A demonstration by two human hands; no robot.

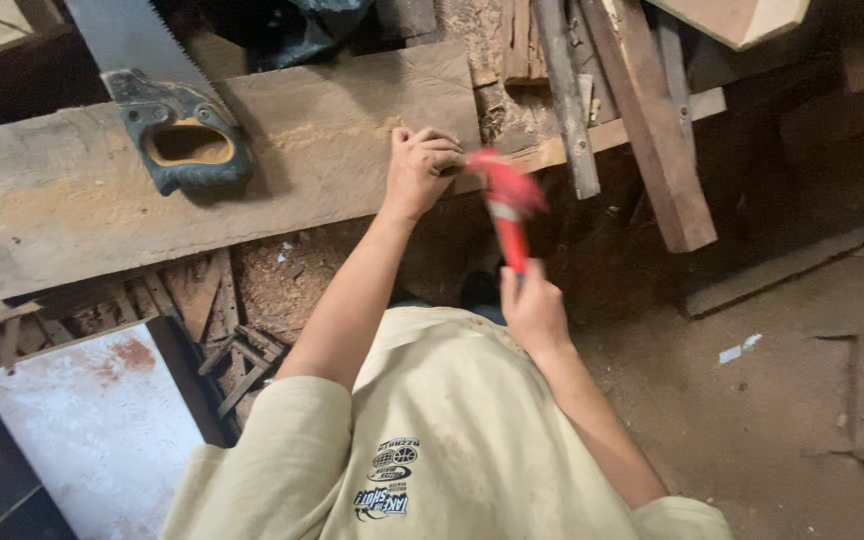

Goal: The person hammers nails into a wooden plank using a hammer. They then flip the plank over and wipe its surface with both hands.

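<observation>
rough dusty plank (282, 170): left hand (418, 168) braces; right hand (532, 308) grips red hammer (505, 205).

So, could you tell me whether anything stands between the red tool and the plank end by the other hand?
Nothing visible does. The right hand holds the red tool, its blurred head beside the left hand at the end of the plank. The handsaw lies further left.

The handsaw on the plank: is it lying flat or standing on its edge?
Lying flat: the handsaw rests broadside on the plank, handle face up; neither hand touches it.
</observation>
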